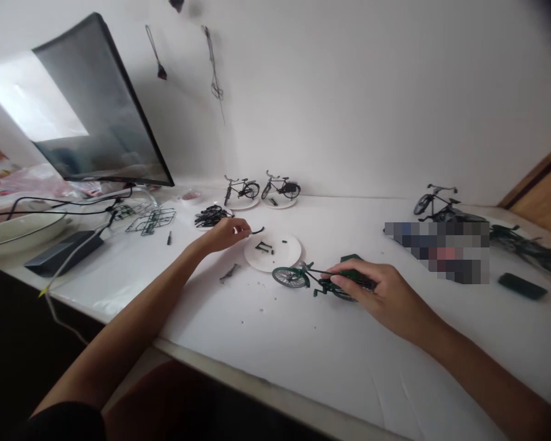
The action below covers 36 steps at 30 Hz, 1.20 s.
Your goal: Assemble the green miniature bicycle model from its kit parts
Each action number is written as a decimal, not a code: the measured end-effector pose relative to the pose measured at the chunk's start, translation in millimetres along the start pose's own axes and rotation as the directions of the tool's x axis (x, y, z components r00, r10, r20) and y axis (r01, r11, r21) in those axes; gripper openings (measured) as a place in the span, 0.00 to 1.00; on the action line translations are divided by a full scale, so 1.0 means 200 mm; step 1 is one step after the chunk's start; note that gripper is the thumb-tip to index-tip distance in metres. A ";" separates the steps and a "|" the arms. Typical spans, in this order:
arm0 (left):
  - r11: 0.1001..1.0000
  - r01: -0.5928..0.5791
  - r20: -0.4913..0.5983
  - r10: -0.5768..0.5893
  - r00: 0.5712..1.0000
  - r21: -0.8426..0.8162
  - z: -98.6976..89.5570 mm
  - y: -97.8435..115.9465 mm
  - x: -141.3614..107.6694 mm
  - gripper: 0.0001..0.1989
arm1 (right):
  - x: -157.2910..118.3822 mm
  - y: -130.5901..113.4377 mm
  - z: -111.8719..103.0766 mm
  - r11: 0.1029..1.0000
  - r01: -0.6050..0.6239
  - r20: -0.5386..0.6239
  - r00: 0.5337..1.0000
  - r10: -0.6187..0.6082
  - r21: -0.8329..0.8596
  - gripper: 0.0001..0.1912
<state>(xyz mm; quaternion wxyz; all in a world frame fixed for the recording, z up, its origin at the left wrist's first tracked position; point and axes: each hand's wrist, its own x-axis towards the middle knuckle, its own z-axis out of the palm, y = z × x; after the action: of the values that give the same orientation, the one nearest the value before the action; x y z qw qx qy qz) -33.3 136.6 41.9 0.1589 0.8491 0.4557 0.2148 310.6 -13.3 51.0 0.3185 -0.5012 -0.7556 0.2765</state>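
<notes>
My right hand (371,286) is closed on a green model bicycle (290,277), gripping it by the frame near its rear, front wheel pointing left. Left of it, my left hand (227,234) pinches a small dark curved part (258,231) near the upper left rim of a white plate (275,267). Small dark pieces (263,247) lie on that plate. A small greyish part (230,273) rests on the table below my left hand. Just behind that hand is a pile of black parts (211,214).
Two assembled model bicycles (242,189) stand on plates by the wall. Green part frames (152,221), a monitor (101,104) and a grey box (64,252) are at left. More bicycles (436,205), a pixelated patch and a green block (522,286) are at right.
</notes>
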 end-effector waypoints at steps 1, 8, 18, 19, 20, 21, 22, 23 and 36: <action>1.000 -0.002 0.006 0.002 1.000 -0.001 0.00 0.00 0.00 0.15 | 0.00 0.00 0.00 1.000 0.001 0.007 1.000 -0.001 0.005 0.13; 0.999 -0.035 0.057 0.034 0.998 0.016 -0.02 0.03 -0.02 0.15 | 0.00 -0.02 0.04 0.997 0.071 0.017 0.997 -0.071 0.025 0.13; 0.982 0.095 0.098 -0.112 0.989 0.165 -0.06 0.15 -0.25 0.21 | -0.01 -0.02 0.05 0.996 0.082 0.022 0.996 -0.083 0.016 0.14; 0.979 0.103 0.108 -0.123 0.987 0.173 -0.05 0.17 -0.31 0.21 | -0.02 -0.02 0.05 0.997 0.071 0.019 0.997 -0.071 0.016 0.14; 0.978 0.104 0.120 -0.127 0.985 0.179 -0.04 0.20 -0.37 0.20 | -0.02 -0.01 0.05 0.998 0.052 0.004 0.999 -0.052 0.019 0.15; 0.978 0.100 0.125 -0.125 0.984 0.183 -0.03 0.22 -0.41 0.18 | -0.02 -0.01 0.05 0.999 0.030 -0.020 0.999 -0.029 0.022 0.17; 0.977 0.099 0.120 -0.123 0.985 0.186 -0.02 0.25 -0.45 0.15 | -0.02 -0.01 0.06 1.000 0.008 -0.048 0.999 -0.007 0.022 0.20; 0.977 0.097 0.112 -0.120 0.986 0.189 0.00 0.26 -0.48 0.13 | -0.02 0.00 0.06 1.000 -0.010 -0.074 0.997 0.012 0.019 0.22; 0.968 -0.240 -0.051 0.244 0.968 0.073 0.00 0.61 -0.21 0.10 | 0.00 0.00 0.06 0.998 0.041 -0.055 0.998 -0.043 -0.046 0.10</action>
<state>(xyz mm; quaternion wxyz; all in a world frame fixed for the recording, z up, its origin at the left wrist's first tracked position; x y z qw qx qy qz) 32.0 36.6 90.1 0.0895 0.8964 0.3601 0.2426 301.2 -15.4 42.4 0.3342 -0.4998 -0.7626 0.2386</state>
